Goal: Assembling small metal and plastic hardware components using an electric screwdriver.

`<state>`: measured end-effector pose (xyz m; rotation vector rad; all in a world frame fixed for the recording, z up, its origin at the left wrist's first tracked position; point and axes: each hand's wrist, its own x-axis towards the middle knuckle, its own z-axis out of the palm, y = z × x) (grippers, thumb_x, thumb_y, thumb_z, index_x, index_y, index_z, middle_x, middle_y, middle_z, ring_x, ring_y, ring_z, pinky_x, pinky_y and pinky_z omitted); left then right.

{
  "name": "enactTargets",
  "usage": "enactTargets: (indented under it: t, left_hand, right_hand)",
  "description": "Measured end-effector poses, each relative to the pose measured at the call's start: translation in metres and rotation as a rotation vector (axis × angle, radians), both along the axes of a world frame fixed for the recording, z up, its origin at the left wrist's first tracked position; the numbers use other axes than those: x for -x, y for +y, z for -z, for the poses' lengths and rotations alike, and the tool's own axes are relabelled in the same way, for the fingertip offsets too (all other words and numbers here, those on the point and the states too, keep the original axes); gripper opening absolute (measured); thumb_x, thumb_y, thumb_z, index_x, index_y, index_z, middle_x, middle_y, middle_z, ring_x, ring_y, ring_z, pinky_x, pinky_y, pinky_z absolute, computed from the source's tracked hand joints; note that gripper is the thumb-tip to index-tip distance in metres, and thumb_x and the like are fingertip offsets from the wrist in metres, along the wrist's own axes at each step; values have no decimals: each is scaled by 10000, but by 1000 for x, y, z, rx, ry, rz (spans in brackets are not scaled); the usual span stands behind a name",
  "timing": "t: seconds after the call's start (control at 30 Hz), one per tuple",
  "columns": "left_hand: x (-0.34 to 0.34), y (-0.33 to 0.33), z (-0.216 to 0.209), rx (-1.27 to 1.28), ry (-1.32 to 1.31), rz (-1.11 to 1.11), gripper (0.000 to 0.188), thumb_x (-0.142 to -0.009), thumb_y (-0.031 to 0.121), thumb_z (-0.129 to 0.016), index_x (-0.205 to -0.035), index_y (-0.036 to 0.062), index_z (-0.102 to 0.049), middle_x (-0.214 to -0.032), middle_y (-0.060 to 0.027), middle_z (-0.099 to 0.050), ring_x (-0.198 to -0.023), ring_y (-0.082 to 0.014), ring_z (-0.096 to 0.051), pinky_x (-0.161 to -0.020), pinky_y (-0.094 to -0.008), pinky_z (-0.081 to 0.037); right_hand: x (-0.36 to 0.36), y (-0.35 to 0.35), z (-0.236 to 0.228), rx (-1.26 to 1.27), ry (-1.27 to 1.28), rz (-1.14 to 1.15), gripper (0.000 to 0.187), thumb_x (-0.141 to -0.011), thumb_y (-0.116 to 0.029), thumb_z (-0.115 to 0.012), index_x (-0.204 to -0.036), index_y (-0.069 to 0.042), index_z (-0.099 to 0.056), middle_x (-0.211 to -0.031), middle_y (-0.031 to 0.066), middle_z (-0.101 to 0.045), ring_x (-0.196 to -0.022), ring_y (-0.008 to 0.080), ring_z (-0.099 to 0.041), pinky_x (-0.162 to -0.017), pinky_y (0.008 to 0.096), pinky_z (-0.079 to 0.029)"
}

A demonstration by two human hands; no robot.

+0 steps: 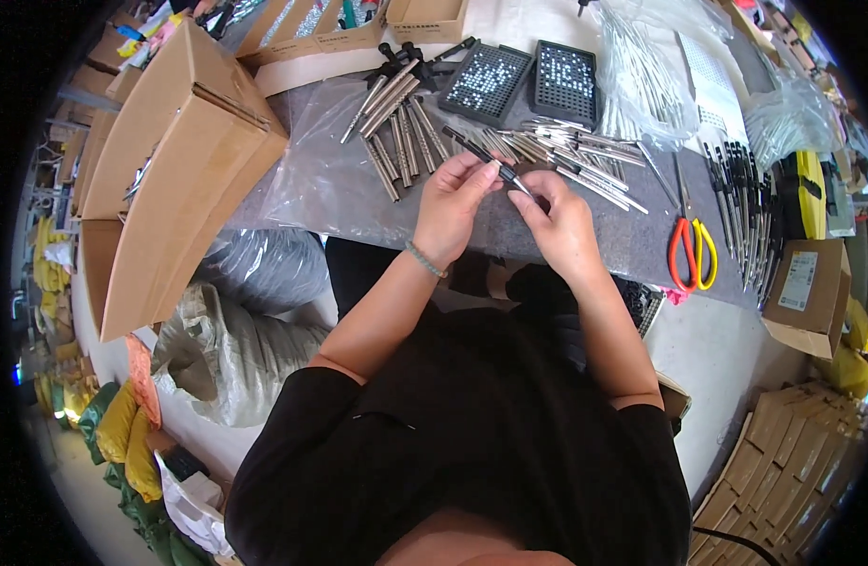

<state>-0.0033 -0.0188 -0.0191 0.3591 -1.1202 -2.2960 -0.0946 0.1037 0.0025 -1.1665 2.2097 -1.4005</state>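
Near the table's front edge, my left hand (453, 203) pinches a slim black rod-shaped part (472, 147) between thumb and fingertips. My right hand (561, 222) is closed round the lower end of the same part, its fingers hiding that tip. The part slants from upper left down to the right, and its exact kind is unclear. Just beyond my hands lie loose silver metal rods (585, 156). Thicker silver tubes (396, 132) are piled to the left of them on a clear plastic sheet (311, 179).
Two black perforated trays (564, 111) hold small shiny pieces. Red-and-yellow-handled scissors (681, 253) and several black-ended rods (745, 203) lie to the right. A bag of thin rods (637, 75) is at the back. A large cardboard box (193, 189) stands at the left.
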Motion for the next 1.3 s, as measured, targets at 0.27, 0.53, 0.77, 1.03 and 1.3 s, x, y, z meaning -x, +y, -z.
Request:
enactTargets:
  t: [0.27,0.53,0.77,1.03,1.3]
  left_hand:
    - [5,4,-1,-98,-13,79,196,-924,115,-541,-1062,-17,-589,-1062,-114,-623,-1006,-172,-582,-887,-306,-459]
    - [3,-6,4,-72,-16,270,325,-966,224,-470,-1135,-42,-551,-1114,-144,-600,-1054,-205,-567,-945,-346,-434]
    - [-2,-7,10,15,53,311,346,-998,229,-366,-1187,-25,-505,-1201,-174,-555,-1086,-228,-549,-955,-367,-419]
    - [-4,-5,18,109,19,236,294,-989,188,-401,-1164,-15,-522,-1188,-156,-561,-1066,-214,-553,-938,-362,-436]
    - [-8,-8,13,60,73,265,283,-980,176,-432,-1143,-27,-544,-1182,-132,-573,-1036,-178,-559,-901,-312,-456]
  right_hand:
    - [-5,7,-1,0,16,31,223,-879,-144,-617,-1058,-13,-610,-775,71,-626,-673,121,-569,-634,256,-467]
    - [-5,3,0,20,-212,-16,248,-918,-176,-567,-1067,21,-594,-766,48,-600,-687,97,-549,-637,236,-452]
    - [-9,-1,3,82,-400,-67,244,-933,-183,-542,-1074,8,-600,-745,18,-587,-659,87,-534,-600,227,-442]
    - [-18,-6,1,5,-13,80,209,-901,-149,-589,-1016,18,-638,-789,15,-626,-657,89,-547,-612,232,-456]
    - [9,-2,-16,-27,-958,-268,263,-947,-274,-512,-935,-50,-650,-728,-15,-593,-552,36,-462,-478,176,-357]
